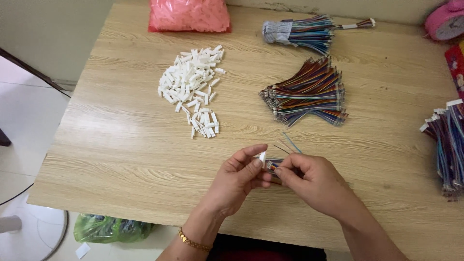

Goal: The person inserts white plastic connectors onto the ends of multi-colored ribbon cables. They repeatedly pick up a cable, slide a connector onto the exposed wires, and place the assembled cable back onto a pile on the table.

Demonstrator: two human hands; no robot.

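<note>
Near the table's front edge, left hand is pinching a white plug; right hand is gripping, seemingly, coloured wires.

Near edge: the desk lay bare wood to the left of the hands.
Centre-left: a loose heap of white connectors blocked the way.
Centre-right: a fanned wire bundle lay beyond the hands, a bare strip between.
Far edge: a pink bag and a taped wire bundle.
Right edge: more wires crowded the side.
</note>
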